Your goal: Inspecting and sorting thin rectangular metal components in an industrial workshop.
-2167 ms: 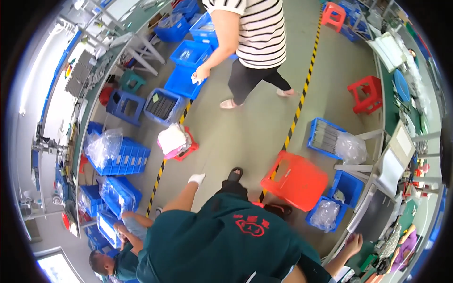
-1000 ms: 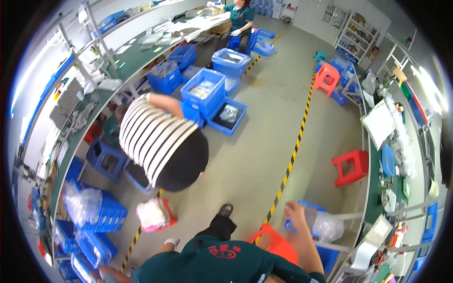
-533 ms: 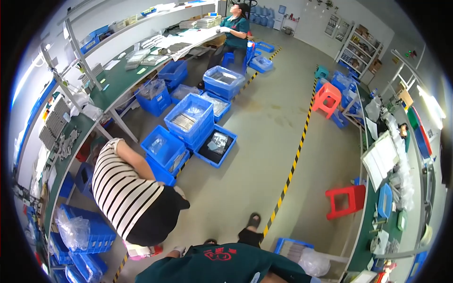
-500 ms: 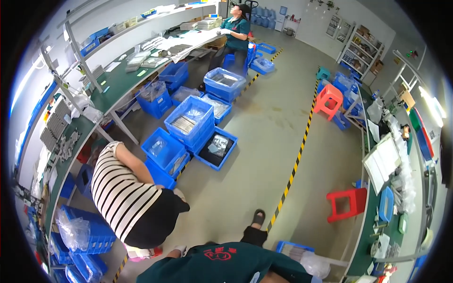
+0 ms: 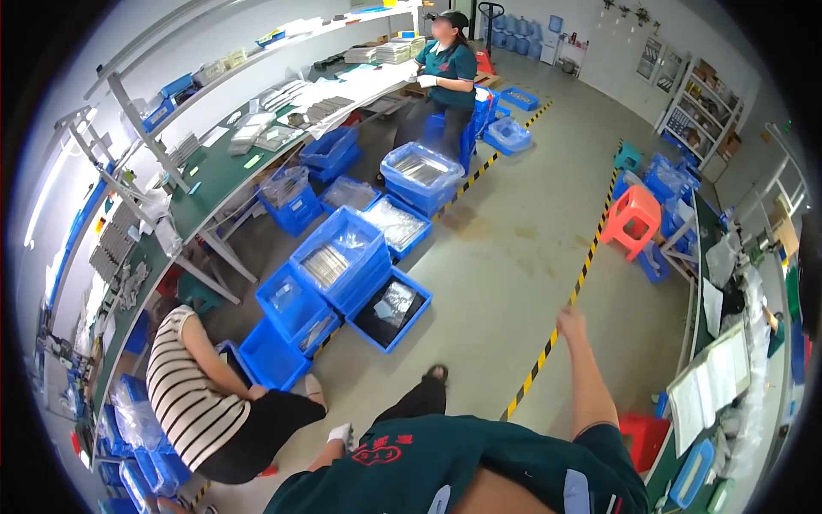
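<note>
So the greyish floor (image 5: 492, 287) takes up the most room, and a long green-topped workbench (image 5: 205, 201) curves up the left, loaded with grey parts and white sheets. One co-worker in a striped top (image 5: 201, 390) is down low beside it, seated or crouched, can't tell which. Another co-worker in a green shirt (image 5: 454, 73), cap and white gloves is up at the far end.

The wearer's own dark green shirt (image 5: 419, 454) fills the bottom edge. Ahead of it sits a stack of blue bins (image 5: 355, 287) with pale strips in the top one. Just right of that is a low blue bin (image 5: 413, 327) with something black and a clear bag in it, and left of the stack is an open blue bin (image 5: 278, 355), close to the striped co-worker's knees.

Orangey-red stool (image 5: 632, 218) over by the right-hand clutter. Black-and-yellow floor tape (image 5: 535, 374) runs up the right of the aisle.

The right hand (image 5: 569, 324) is bare, stretched out in front of that tape, fingers curled in; can't tell how tightly or if anything's tucked inside. Left hand (image 5: 341, 434) is in white, low by the shirt, partly hidden, so no clue how open it is or what it's got. The low bin is well ahead of it.
</note>
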{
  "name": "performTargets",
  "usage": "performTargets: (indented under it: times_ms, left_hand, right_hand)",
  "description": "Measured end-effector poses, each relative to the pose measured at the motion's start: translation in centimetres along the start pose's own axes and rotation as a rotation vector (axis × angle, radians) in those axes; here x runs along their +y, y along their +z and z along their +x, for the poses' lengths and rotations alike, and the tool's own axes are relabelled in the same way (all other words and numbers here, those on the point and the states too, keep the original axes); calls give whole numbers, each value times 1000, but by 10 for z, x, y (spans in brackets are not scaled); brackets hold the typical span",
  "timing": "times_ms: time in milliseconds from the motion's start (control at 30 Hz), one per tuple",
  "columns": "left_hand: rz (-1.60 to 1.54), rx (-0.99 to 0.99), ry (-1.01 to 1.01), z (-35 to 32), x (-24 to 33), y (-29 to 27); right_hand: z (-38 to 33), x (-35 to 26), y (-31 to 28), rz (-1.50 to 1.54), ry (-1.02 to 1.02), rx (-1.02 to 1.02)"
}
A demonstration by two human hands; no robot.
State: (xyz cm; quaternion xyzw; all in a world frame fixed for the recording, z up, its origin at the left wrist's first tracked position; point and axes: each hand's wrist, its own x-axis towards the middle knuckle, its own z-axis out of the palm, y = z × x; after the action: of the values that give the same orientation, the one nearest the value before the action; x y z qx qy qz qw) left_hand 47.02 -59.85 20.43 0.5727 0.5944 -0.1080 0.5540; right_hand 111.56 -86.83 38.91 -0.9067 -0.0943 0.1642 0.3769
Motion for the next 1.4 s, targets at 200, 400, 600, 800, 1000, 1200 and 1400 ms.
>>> performTargets:
  times_ms: [200, 400, 600, 800, 1000, 1200, 1400]
  left_hand:
    - [-156, -3, -231, 127, 28, 33]
    - [-539, 112, -354, 177, 256, 46]
    - [-729, 163, -327, 189, 331, 37]
    - [-973, 222, -450, 204, 311, 55]
    - [-1010, 285, -478, 222, 377, 52]
    - [-1047, 356, -565, 226, 412, 75]
    - [-1236, 496, -651, 197, 439, 143]
  right_hand:
    - [106, -237, 57, 199, -409, -279]
    - [229, -344, 113, 94, -549, -365]
    - [336, -431, 145, 115, -544, -328]
    - [489, -498, 194, 183, -560, -176]
    - [647, -552, 219, 27, -636, 190]
    - [720, -576, 255, 99, -604, 162]
    - [783, -575, 280, 191, -922, 118]
